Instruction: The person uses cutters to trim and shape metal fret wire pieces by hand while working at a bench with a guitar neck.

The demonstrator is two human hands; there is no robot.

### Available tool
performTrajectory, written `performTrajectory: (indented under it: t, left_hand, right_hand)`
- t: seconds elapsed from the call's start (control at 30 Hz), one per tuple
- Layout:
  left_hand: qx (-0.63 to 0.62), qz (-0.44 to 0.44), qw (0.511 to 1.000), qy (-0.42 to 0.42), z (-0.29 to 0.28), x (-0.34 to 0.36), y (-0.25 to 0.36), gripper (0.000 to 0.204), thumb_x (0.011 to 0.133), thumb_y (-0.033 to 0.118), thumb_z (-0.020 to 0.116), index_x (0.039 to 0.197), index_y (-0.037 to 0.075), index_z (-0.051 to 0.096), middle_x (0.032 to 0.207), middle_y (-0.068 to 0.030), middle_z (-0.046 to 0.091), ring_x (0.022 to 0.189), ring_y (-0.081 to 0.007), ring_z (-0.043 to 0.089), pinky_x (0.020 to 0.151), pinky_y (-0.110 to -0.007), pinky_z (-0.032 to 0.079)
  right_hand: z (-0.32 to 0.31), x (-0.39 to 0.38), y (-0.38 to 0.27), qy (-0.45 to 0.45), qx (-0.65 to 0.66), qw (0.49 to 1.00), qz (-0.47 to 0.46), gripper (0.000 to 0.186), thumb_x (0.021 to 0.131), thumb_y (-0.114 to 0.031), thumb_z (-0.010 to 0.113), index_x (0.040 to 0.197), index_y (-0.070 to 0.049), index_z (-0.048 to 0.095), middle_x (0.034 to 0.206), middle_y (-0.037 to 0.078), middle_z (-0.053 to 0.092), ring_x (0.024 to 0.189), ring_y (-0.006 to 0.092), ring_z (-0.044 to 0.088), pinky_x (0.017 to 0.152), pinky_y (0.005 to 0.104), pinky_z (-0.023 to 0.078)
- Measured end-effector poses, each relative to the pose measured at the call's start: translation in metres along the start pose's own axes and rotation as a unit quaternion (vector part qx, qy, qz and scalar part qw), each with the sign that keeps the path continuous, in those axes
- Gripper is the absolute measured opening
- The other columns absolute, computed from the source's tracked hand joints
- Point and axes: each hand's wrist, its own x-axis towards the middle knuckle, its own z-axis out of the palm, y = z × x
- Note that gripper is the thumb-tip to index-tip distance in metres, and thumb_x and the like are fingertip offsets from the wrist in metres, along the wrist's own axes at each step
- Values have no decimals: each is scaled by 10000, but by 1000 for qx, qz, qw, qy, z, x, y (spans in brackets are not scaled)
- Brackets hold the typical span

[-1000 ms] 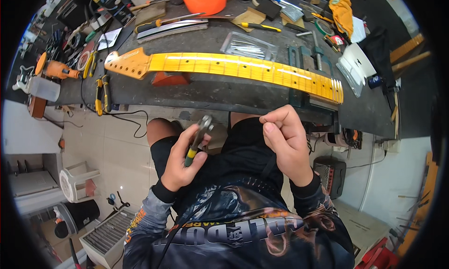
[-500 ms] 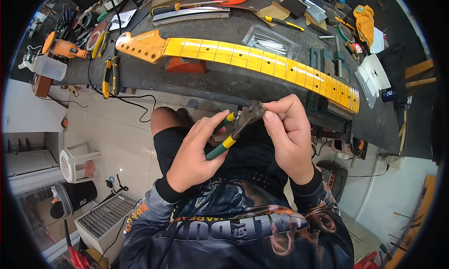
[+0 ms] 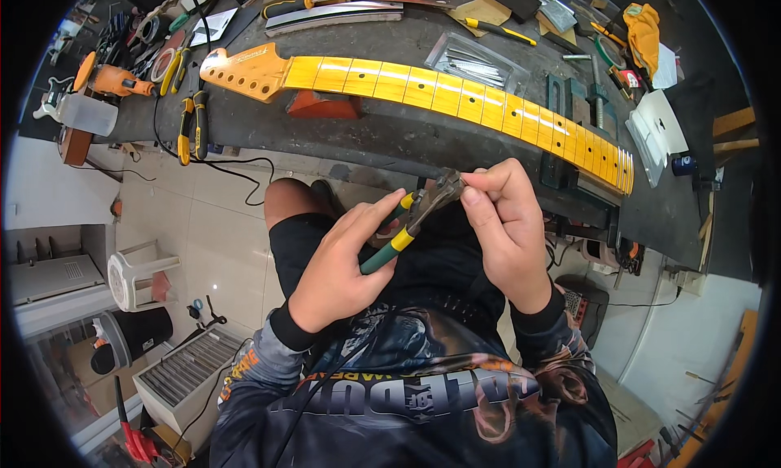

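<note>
My left hand [image 3: 335, 266] is closed around the green and yellow handles of a pair of pliers [image 3: 400, 239]. Their metal jaws point up and to the right, below the bench edge and above my lap. Right at the jaw tips, the thumb and forefinger of my right hand [image 3: 511, 239] are pinched together. Whatever they hold is too small to make out. Beyond both hands, a yellow maple guitar neck [image 3: 435, 91] with dark dot inlays lies across the bench, its headstock at the left.
Under the neck sit a red support block [image 3: 324, 104] and, at the right, a green vise [image 3: 561, 102]. A clear tray [image 3: 480, 64] of thin metal strips lies behind it. Yellow-black cutters [image 3: 194, 128] rest left, near an orange power tool [image 3: 122, 81]. A white stool [image 3: 140, 274] stands on the floor.
The view has shifted slightly. My hands keep the same hold, with the pliers' jaws and the right fingertips still close together.
</note>
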Motion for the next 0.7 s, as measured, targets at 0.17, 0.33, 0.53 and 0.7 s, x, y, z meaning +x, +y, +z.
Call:
performTrajectory:
  t: [0.17, 0.33, 0.53, 0.7]
  left_hand:
    - [-11, -11, 1000, -3, 0, 0, -1, 739, 910, -67, 675, 1635, 19, 556, 1313, -205, 701, 1157, -368, 695, 1092, -384, 518]
    - [-4, -17, 1000, 8, 2, -3, -7, 612, 967, -27, 713, 1571, 2, 617, 1358, -207, 738, 1233, -351, 737, 1090, -387, 536]
    - [-25, -36, 998, 52, 13, -12, -19, 423, 1024, 13, 759, 1437, -9, 671, 1149, -146, 809, 1040, -230, 796, 949, -336, 589]
    - [-18, -30, 996, 81, 3, -15, -28, 514, 972, -3, 799, 1466, 16, 657, 1198, -190, 779, 1055, -322, 795, 945, -354, 588]
  right_hand:
    - [1, 0, 2, 1, 8, 1000, 19, 67, 1167, -41, 623, 1215, 4, 610, 942, -10, 646, 820, 32, 520, 731, 237, 440]
    - [0, 1, 10, -6, 0, 1000, 7, 64, 1168, -50, 628, 1196, 1, 601, 949, 0, 650, 823, 42, 529, 735, 244, 451]
    - [6, 0, 14, -8, -5, 1000, -1, 65, 1167, -57, 630, 1183, -1, 601, 943, 6, 647, 835, 47, 536, 740, 250, 455]
    - [8, -1, 9, -9, 32, 999, 29, 77, 1170, -61, 624, 1218, -3, 610, 938, -11, 628, 831, 38, 520, 750, 244, 445]
